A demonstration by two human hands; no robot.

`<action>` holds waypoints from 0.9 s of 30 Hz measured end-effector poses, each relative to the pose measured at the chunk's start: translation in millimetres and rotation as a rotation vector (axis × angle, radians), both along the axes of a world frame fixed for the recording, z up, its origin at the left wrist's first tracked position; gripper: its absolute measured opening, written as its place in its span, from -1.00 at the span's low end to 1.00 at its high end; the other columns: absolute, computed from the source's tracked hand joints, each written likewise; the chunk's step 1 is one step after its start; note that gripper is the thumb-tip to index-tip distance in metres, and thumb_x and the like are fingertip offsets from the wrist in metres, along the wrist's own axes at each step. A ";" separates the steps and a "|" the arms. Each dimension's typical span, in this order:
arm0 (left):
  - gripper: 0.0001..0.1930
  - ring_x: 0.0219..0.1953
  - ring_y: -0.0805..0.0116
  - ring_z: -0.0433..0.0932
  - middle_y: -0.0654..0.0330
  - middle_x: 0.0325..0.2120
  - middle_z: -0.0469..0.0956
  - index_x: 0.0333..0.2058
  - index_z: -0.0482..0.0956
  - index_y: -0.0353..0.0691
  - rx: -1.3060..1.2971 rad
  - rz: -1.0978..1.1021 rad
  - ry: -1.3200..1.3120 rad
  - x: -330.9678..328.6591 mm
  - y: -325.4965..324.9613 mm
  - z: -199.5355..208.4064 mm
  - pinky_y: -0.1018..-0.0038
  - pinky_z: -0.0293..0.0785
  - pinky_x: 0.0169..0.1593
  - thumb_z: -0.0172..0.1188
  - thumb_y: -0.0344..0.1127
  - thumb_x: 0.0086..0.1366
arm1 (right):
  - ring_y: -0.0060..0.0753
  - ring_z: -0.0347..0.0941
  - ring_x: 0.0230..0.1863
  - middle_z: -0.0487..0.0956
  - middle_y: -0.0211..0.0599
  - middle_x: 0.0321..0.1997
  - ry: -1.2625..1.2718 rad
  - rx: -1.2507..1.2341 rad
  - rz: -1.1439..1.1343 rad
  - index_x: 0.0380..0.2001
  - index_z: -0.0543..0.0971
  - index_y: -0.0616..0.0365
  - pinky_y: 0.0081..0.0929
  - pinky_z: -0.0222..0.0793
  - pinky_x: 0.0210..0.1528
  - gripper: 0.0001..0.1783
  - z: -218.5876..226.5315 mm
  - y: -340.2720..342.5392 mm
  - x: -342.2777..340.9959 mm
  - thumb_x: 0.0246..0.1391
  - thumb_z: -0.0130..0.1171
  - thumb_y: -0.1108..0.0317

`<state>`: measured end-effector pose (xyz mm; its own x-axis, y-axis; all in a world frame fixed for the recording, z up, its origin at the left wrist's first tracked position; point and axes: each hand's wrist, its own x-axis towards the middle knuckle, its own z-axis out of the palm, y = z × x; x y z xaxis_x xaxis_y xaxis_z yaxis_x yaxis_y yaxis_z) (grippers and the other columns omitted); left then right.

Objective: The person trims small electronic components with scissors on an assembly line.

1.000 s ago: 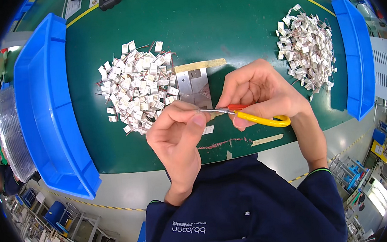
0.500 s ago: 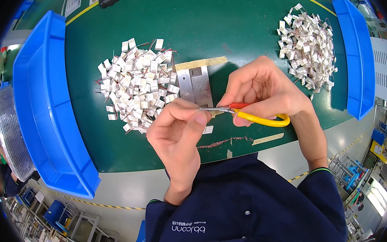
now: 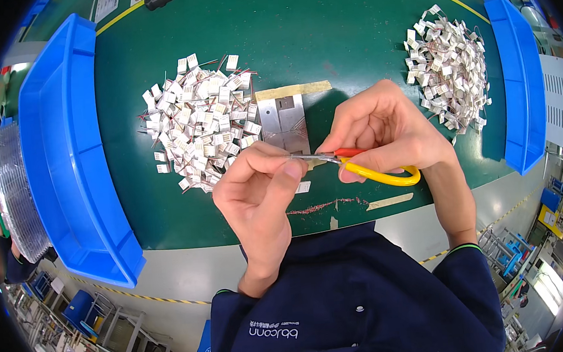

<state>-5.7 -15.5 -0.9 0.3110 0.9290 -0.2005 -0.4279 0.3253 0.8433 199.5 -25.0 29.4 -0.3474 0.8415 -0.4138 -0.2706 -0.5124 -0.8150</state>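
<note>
Tabletop (image 3: 316,31) lies open ahead, left fingers (image 3: 291,168) pressed together, right fingers (image 3: 343,118) gripping a tool (image 3: 387,176).

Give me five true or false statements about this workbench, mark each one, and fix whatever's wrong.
1. The right hand holds a tool with a yellow handle. True.
2. Only one pile of white pieces is out. False: there is a left pile and a right pile.
3. The left hand is at the tool's metal end. True.
4. Both blue bins stand at the right. False: a left bin and a right bin flank the green table.
5. Tape lies along the metal plate's far edge. True.
</note>
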 end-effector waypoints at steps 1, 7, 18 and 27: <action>-0.94 -0.41 0.53 0.46 0.17 -0.48 0.53 -0.47 0.49 -0.40 0.006 -0.008 0.003 -0.2 0.1 -0.5 0.62 0.35 -0.29 0.16 -0.63 0.16 | -0.53 0.58 -0.51 0.61 -0.11 -0.50 -0.001 -0.001 -0.001 -0.31 0.57 0.49 -0.77 0.39 -0.51 -0.73 -0.9 -0.6 -0.5 -0.20 0.12 0.78; -0.94 -0.42 0.54 0.46 0.17 -0.48 0.53 -0.47 0.48 -0.40 0.001 0.002 0.009 -1.4 0.4 1.2 0.63 0.35 -0.30 0.15 -0.64 0.16 | -0.54 0.58 -0.54 0.60 -0.13 -0.53 -0.047 0.058 -0.005 -0.31 0.58 0.48 -0.79 0.36 -0.54 -0.72 -1.7 -0.1 -1.9 -0.21 0.13 0.80; -0.94 -0.42 0.54 0.45 0.20 -0.47 0.52 -0.44 0.51 -0.39 0.020 0.029 0.031 3.5 0.0 -3.9 0.64 0.34 -0.30 0.19 -0.64 0.16 | -0.72 0.53 -0.50 0.65 -0.15 -0.42 -0.049 0.118 -0.109 -0.27 0.56 0.43 -0.84 0.29 -0.58 -0.82 -1.7 -4.0 1.4 -0.02 0.18 0.67; -0.98 -0.37 0.49 0.46 0.16 -0.43 0.54 -0.40 0.56 -0.44 0.429 0.377 0.624 -23.6 17.7 0.5 0.63 0.37 -0.25 0.20 -0.63 0.18 | -0.64 0.53 -0.56 0.59 -0.31 -0.50 -0.863 0.463 -0.227 -0.24 0.53 0.18 -0.70 0.37 -0.47 -0.66 14.3 -34.4 -27.2 -0.17 0.34 0.56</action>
<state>-29.3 2.2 -0.5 -0.0859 0.9832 0.1609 0.1411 -0.1479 0.9789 172.3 -59.4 43.7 0.1060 0.9923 -0.0639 0.4547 -0.1055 -0.8844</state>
